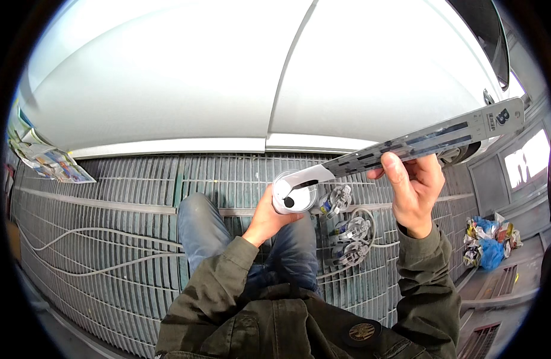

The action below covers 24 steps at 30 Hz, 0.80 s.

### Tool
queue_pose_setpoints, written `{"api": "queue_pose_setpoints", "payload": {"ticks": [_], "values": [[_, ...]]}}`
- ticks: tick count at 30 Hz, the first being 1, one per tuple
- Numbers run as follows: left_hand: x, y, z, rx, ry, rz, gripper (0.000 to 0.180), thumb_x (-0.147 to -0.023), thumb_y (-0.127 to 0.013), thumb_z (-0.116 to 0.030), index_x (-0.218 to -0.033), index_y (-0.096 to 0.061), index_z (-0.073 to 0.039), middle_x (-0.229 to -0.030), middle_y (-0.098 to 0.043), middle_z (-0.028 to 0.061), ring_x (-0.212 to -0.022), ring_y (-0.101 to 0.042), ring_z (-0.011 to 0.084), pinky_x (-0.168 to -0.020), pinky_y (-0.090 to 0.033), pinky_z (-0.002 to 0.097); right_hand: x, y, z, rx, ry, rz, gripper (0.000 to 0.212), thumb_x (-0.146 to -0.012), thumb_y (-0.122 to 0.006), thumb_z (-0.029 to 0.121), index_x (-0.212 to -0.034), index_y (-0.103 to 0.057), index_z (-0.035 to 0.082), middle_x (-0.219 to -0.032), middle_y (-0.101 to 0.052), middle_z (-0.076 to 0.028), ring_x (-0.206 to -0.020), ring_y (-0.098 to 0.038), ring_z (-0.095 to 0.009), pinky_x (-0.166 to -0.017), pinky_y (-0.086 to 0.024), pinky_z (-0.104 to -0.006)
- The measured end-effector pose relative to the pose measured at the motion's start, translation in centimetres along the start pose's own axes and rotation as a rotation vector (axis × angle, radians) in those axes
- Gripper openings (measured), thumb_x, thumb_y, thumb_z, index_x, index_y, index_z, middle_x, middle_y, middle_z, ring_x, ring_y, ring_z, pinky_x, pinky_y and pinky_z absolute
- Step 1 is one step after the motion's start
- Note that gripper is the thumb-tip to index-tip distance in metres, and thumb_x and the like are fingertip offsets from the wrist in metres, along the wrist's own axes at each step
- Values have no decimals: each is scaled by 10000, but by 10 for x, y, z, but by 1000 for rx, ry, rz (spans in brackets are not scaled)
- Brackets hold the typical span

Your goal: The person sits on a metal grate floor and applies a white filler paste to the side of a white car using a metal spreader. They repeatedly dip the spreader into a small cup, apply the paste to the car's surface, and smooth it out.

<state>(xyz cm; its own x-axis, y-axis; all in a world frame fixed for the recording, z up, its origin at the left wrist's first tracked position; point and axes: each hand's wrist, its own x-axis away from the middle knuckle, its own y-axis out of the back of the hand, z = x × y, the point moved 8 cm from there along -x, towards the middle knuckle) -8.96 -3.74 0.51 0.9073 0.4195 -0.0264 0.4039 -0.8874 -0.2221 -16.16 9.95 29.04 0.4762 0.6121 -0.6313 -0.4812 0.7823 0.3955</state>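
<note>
My left hand [267, 216] is wrapped round a clear plastic cup [315, 197] above my knees. White paint [303, 200] fills part of it, with a small black patch [289, 202] on the surface. Between the thumb and fingers of my right hand [416, 190] is a long flat paint mixing stick [407, 143], grey with dark marks. It slants down to the left, its lower end in the cup. White paint coats that end, with a black streak across it. The stick's upper end points toward the far right.
A white car's side panels [168, 84] stand close in front. On the slatted floor grating [120, 173], several spray guns [352, 232] lie right of the cup. Hoses [108, 230] run across the grating. Printed paper [54, 161] lies far left; crumpled paper and blue plastic [492, 254] lie right.
</note>
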Motion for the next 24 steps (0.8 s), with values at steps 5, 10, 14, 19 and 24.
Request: {"api": "queue_pose_setpoints", "payload": {"ticks": [5,10,14,19,24], "values": [[-1,-3,-1,-3,-3,10,839,-643,-884,-24,-1345,-424,-26,-1258,-571,74,-1180,-536,178,-1016,-438,331,-1,2,-1,9,13,4,145,-929,-636,52,-1010,-595,-60,-865,-685,-121,-684,-700,-175,-595,-561,-263],[0,-3,2,-12,-3,12,841,-639,-883,-15,-1347,-429,-31,-1265,-572,71,-1188,-534,178,-1019,-439,332,-1,1,-1,34,19,19,142,-928,-637,49,-1008,-598,-61,-866,-683,-123,-685,-701,-176,-593,-560,-261],[0,-4,1,6,6,24,836,-641,-879,-7,-1345,-431,-32,-1267,-570,70,-1192,-532,178,-1020,-437,330,0,0,-2,29,17,19,138,-926,-636,42,-1009,-599,-62,-865,-683,-122,-683,-701,-173,-591,-562,-258],[1,-2,-2,-10,-19,16,838,-642,-875,-1,-1348,-426,-31,-1268,-568,72,-1190,-531,178,-1018,-438,329,0,-2,-3,22,3,10,137,-927,-629,37,-1012,-595,-66,-861,-682,-119,-681,-700,-171,-588,-565,-257],[-2,-2,0,16,-22,21,834,-645,-874,-1,-1346,-423,-29,-1270,-564,76,-1187,-532,178,-1021,-435,330,-1,0,-4,-1,3,13,136,-931,-621,30,-1021,-589,-67,-872,-685,-126,-685,-698,-173,-598,-568,-261]]}}
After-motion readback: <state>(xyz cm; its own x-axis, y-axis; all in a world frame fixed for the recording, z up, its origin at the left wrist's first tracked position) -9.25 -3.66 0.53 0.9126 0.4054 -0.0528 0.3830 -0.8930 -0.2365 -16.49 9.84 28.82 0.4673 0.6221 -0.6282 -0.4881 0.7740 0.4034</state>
